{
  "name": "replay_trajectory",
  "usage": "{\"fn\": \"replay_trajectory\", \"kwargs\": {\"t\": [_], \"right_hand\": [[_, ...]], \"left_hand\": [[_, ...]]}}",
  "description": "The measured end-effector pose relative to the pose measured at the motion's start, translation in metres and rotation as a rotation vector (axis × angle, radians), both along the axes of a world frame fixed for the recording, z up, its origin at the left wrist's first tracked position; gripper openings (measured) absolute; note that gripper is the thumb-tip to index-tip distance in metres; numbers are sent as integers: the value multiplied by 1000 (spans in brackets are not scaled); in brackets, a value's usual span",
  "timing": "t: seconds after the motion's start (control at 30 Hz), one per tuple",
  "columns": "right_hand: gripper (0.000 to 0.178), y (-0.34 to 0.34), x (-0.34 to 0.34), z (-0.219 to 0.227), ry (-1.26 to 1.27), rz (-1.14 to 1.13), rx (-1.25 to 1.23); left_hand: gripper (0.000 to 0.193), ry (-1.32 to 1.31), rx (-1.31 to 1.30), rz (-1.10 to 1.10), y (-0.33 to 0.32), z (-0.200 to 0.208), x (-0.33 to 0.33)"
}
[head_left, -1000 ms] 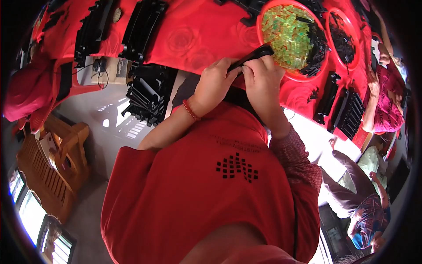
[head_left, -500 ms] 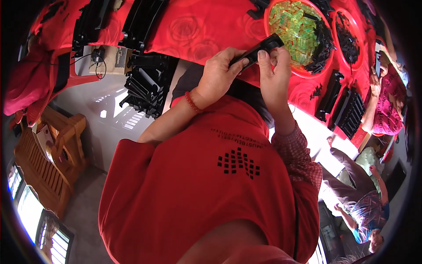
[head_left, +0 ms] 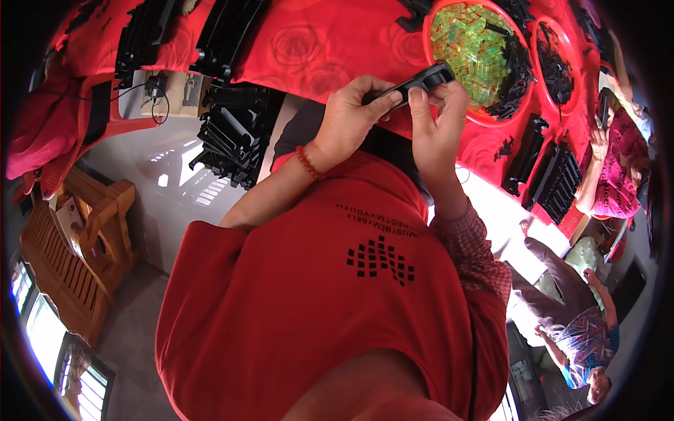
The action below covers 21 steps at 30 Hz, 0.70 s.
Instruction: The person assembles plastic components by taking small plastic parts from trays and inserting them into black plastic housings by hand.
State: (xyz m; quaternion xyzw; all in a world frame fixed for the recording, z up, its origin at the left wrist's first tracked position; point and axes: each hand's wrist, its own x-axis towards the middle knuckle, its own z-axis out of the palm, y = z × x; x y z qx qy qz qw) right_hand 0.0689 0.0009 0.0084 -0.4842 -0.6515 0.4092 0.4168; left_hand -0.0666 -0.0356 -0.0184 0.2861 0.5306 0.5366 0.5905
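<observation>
Between my two hands is a long black plastic part (head_left: pixel 414 83) with a curved, hooked right end. Its kind does not show clearly. My left hand (head_left: pixel 351 116), with a red bead bracelet at the wrist, is closed around the part's left end, thumb along the near side. My right hand (head_left: pixel 439 123) pinches it near the right end, thumb pressed on its near face. Its right end reaches close to a red-rimmed basin (head_left: pixel 427 35) of translucent yellow-green pieces (head_left: pixel 467 49) and small black pieces (head_left: pixel 511 97). My fingers hide some of the part.
A smaller red-rimmed basin (head_left: pixel 577 77) holds black pieces. Long black parts (head_left: pixel 228 35) lie on the red tablecloth (head_left: pixel 302 45). More black parts (head_left: pixel 235 133) are stacked below the table's left edge. At right, another person's hand (head_left: pixel 600 137) holds a dark object.
The black part has rolled in my fingers, its curved side turning into view, and its right end has dropped slightly. Both hands keep their hold.
</observation>
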Motion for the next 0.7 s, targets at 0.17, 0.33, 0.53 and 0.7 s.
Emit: {"fn": "replay_trajectory", "kwargs": {"t": [0.17,0.33,0.53,0.7], "right_hand": [[34,-7,-4,6,18,-42,33],[33,0,2,-6,116,-46,-60],[30,3,7,-6,155,-26,-149],[27,-9,6,-1,97,16,-73]], "left_hand": [[18,21,-50,-43,-1,10,0],[20,39,-19,-160,5,1,-7],[25,343,164,-147,1,1,-10],[27,331,60,-135,3,10,-10]]}}
